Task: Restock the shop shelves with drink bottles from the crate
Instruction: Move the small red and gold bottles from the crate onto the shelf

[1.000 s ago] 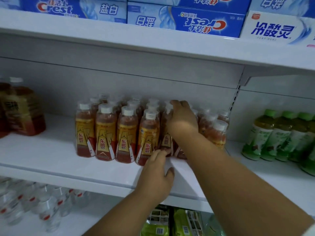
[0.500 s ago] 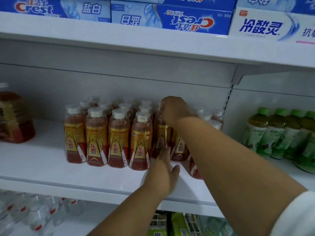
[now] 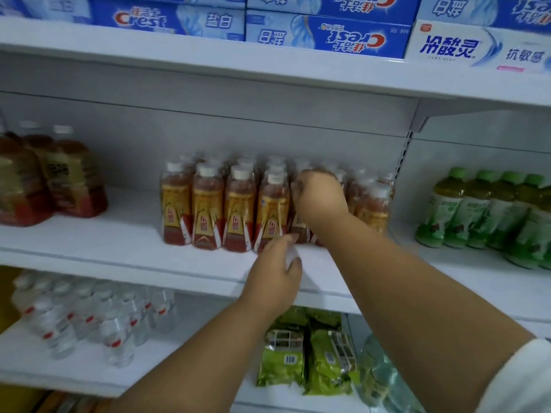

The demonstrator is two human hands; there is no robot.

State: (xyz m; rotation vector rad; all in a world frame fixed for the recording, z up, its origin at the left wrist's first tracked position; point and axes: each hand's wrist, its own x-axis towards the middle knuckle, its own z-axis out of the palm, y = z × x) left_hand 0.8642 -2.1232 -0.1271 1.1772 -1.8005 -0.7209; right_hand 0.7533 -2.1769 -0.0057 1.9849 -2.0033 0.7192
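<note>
Broadly, the white metal shop shelf [image 3: 125,248] carries everything here, with blue toothpaste cartons [image 3: 325,35] on the tier above, clear water bottles [image 3: 89,317] and green packets [image 3: 307,359] on the tier below, green-capped tea bottles [image 3: 483,210] at the right and big amber jugs [image 3: 47,180] at the left. Mid-shelf stands the block of small amber drink bottles with yellow labels and white caps [image 3: 238,207], packed in rows, upright and touching. The right hand [image 3: 320,195] has its fingers curled over the top of one bottle in the front row, apparently gripping near the cap, though the bottle is mostly hidden behind it. The left hand [image 3: 275,281] is loosely open, fingers slightly spread, tips at the foot of a front bottle [image 3: 269,213]; contact cannot be told for sure. These bottles look like thin plastic, full and so fairly weighty for their size, smooth on the label and easy to tip in a tight row; the shoulder just under the cap seems the safest hold, with a steadying touch low down
</note>
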